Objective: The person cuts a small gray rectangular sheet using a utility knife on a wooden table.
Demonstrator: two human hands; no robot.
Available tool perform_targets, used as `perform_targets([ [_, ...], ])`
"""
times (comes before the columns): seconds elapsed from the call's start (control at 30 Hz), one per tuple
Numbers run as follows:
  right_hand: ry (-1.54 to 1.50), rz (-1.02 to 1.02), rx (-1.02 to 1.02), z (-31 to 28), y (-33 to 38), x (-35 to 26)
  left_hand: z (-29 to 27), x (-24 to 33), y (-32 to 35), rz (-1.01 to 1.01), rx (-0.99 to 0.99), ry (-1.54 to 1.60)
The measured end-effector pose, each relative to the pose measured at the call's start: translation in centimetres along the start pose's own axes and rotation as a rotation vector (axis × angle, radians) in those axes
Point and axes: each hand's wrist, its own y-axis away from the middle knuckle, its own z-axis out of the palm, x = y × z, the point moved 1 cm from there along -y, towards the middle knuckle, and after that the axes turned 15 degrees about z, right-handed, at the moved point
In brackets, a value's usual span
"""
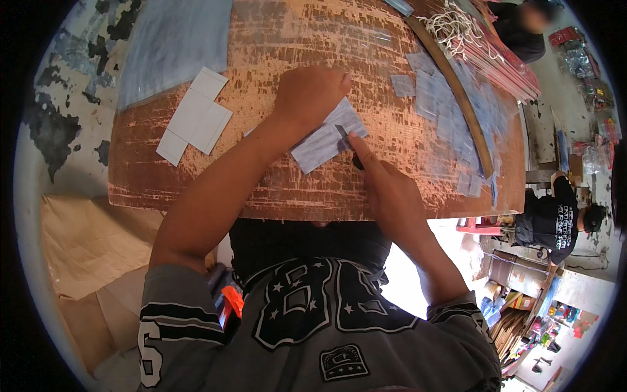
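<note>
My right hand (392, 193) grips a knife (342, 133) with a dark handle, the index finger stretched along it toward the narrow blade. The blade's tip rests over a small bluish-grey sheet (313, 155) lying at a slant on the table. Across the sheet's far side my left hand (310, 95) is closed and pressed down; its fingers are mostly hidden, and I cannot make out what, if anything, they hold. To the left of that forearm lies a white cut-out template (194, 117) with ruled lines.
The worn wooden table (274, 196) carries a large bluish sheet (173, 52) at far left. On the right are many cut bluish pieces (434, 98), a long wooden strip (457, 91) and a tangle of white string (457, 29). Two other people (552, 219) are off to the right.
</note>
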Motion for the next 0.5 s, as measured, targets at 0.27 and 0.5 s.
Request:
perform_targets([
  [0.27, 0.042, -0.021, -0.017, -0.26, -0.85, -0.58, 0.63, -0.3, 0.29, 0.013, 0.037, -0.012],
  [0.5, 0.123, 0.001, -0.062, -0.93, -1.02, -0.92, 0.45, -0.13, 0.13, -0.015, 0.001, -0.042],
])
